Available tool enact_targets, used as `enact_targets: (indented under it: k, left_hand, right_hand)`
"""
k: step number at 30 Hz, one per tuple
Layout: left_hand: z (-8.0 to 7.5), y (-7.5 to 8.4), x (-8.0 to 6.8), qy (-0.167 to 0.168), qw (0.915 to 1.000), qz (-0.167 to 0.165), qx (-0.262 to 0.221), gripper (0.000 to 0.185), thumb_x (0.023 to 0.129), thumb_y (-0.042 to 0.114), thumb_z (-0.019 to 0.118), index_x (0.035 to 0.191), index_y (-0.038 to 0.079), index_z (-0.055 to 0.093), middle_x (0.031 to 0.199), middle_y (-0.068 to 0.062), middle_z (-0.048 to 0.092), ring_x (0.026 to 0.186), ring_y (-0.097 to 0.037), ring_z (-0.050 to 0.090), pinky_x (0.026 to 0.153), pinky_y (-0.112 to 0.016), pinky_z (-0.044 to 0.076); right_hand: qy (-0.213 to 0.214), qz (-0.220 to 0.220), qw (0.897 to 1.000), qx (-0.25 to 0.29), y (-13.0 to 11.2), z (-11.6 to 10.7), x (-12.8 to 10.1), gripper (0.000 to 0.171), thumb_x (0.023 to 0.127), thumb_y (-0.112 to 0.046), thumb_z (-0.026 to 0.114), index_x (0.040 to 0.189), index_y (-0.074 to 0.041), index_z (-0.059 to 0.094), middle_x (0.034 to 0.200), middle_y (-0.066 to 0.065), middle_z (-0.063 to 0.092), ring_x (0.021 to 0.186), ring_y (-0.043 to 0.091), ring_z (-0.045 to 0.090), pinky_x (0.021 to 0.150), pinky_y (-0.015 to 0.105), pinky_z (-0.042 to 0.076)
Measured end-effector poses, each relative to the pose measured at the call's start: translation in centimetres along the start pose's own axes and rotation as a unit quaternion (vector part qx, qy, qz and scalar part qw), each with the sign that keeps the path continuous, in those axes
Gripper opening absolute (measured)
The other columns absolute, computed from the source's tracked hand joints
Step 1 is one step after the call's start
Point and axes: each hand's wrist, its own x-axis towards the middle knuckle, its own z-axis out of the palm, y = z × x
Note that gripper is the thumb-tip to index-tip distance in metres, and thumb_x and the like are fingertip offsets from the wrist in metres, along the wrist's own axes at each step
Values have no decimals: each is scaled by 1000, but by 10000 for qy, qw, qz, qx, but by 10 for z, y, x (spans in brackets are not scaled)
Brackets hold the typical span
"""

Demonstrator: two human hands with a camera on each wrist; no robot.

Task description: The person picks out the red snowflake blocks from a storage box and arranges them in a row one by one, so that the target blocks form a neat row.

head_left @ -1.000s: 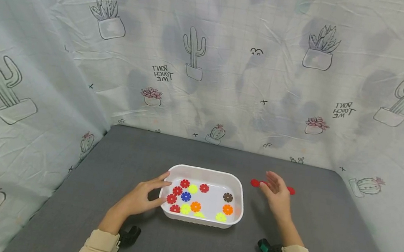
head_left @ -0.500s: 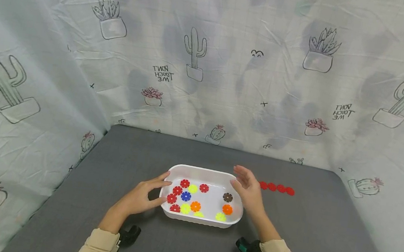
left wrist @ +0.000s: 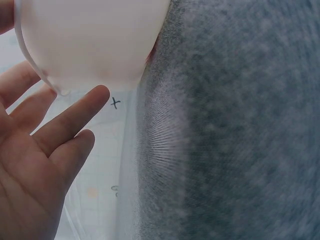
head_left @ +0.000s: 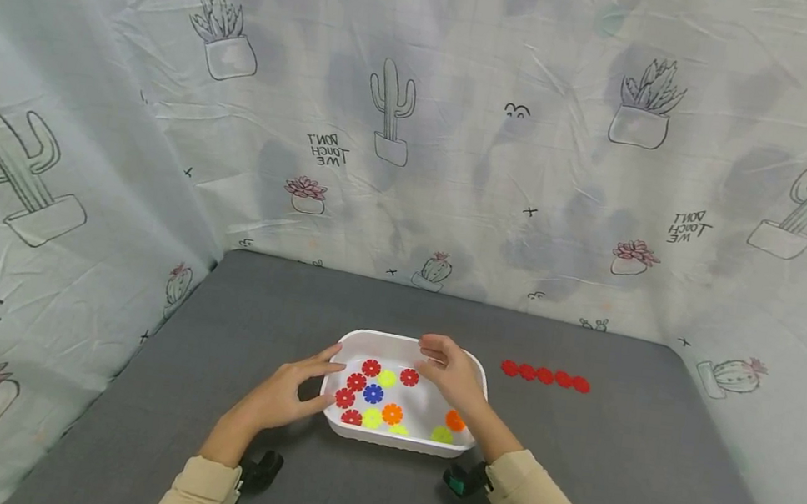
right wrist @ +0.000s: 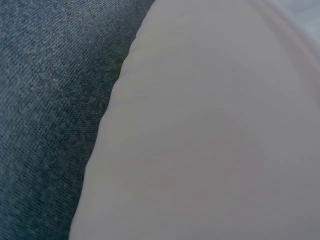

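A white tray [head_left: 393,339] sits mid-table and holds several flower-shaped discs: red [head_left: 356,382], blue [head_left: 373,393], orange [head_left: 392,413] and yellow [head_left: 442,434]. My left hand [head_left: 326,379] rests against the tray's left wall with straight fingers. The left wrist view shows those fingers [left wrist: 75,117] beside the white wall [left wrist: 95,40]. My right hand [head_left: 428,356] hovers over the tray's far right part with loosely bent fingers, just above a red disc [head_left: 408,377], and holds nothing. It hides the discs beneath it. The right wrist view shows only the tray wall [right wrist: 210,140] and table [right wrist: 45,100].
Several red discs [head_left: 544,376] lie in a row on the grey table [head_left: 276,304], right of the tray. Cactus-print cloth walls [head_left: 415,161] close in the back and both sides. A small black camera clamp [head_left: 261,468] sits under each wrist.
My right hand has moved left, from the row of red discs to above the tray. The left hand has stayed on the tray's left wall.
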Motion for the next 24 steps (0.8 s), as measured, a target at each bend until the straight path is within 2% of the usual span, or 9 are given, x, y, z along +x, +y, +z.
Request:
enact_targets:
  k: [8, 18, 24]
  left_hand:
    - [1, 1, 0, 32, 10000, 7, -30, 50, 80, 29, 65, 126, 16, 53, 144, 3, 32, 128, -23, 37, 97, -53, 35]
    - [4, -2, 1, -8, 10000, -31, 8, 50, 80, 32, 64, 128, 19, 51, 145, 5, 30, 129, -22, 36, 97, -53, 35]
    - [2, -2, 2, -82, 10000, -29, -35, 49, 81, 31, 64, 127, 18, 52, 145, 5, 31, 128, -20, 37, 97, -51, 37]
  right_hand:
    - [-317, 382, 9983, -320, 12, 7, 9, 37, 79, -10, 65, 115, -8, 56, 114, 8, 60, 107, 25, 55, 91, 39, 46]
    - [-654, 367, 9953, -607, 24, 11, 13, 38, 76, -4, 67, 113, -1, 57, 112, 13, 61, 104, 28, 56, 91, 40, 45]
    - [-721, 423, 9902, -1120, 28, 13, 15, 40, 75, -7, 69, 113, -4, 58, 113, 9, 61, 104, 25, 55, 93, 41, 43]
